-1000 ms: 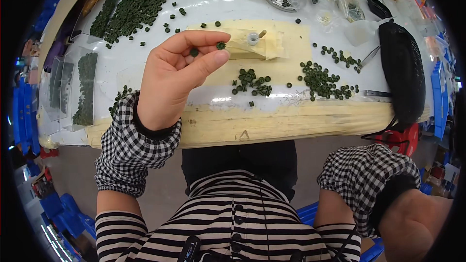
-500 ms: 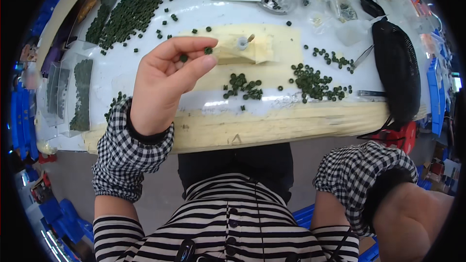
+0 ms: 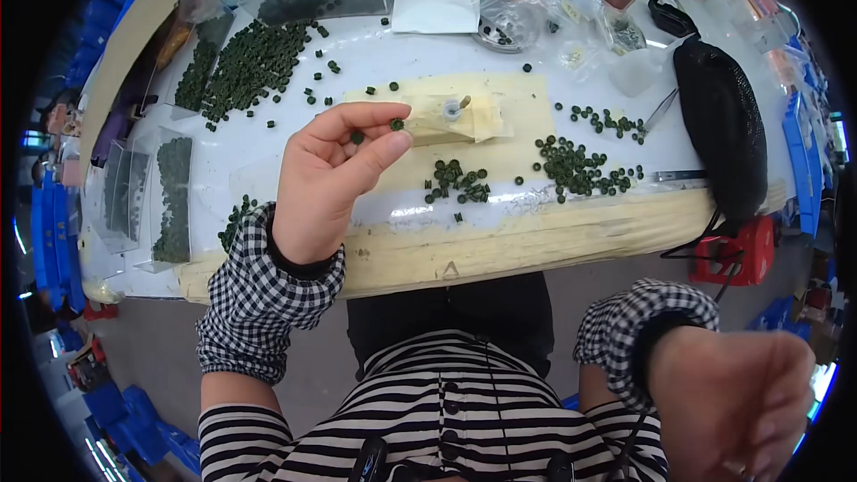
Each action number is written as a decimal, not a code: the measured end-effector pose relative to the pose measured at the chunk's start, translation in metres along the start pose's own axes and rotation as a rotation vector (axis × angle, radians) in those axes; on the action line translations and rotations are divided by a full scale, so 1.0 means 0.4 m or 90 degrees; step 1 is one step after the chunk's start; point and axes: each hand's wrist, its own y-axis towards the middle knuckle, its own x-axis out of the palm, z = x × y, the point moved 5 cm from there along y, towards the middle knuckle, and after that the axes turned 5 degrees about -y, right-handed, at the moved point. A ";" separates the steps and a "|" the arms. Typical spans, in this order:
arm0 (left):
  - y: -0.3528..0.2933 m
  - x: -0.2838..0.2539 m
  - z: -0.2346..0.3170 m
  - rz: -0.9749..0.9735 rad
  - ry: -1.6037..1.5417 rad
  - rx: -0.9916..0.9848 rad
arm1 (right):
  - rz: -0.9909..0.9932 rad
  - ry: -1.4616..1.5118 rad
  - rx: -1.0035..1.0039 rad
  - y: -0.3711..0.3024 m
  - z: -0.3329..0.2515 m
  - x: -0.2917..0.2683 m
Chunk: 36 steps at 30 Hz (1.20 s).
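My left hand [image 3: 323, 180] is raised over the near-left part of the table. Its thumb and forefinger pinch a small dark green ring-like part [image 3: 397, 125], and a second green piece [image 3: 357, 137] shows among its curled fingers. Just right of the fingertips sits a block wrapped in yellow tape [image 3: 437, 132] with a small pale round piece [image 3: 451, 109] on top and a brownish stub beside it. Away from the table, at lower right, is my right hand [image 3: 732, 393]; motion smears its fingers, so I cannot see whether they hold anything.
Loose green parts lie in a small cluster [image 3: 455, 181], a pile on the right [image 3: 576, 168] and a large heap at far left [image 3: 254, 67]. Clear bins [image 3: 321, 6] stand behind and left. Tweezers [image 3: 661, 109], a black mesh sleeve [image 3: 721, 129] and plastic bags occupy the right side.
My right hand has swung into fuller view at the lower right. The whole view has shifted, showing more of the table's far side. My left hand keeps its pinch on the green part.
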 end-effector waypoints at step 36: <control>0.007 -0.005 -0.011 0.010 0.021 0.007 | -0.194 1.183 0.833 -0.160 -0.060 0.346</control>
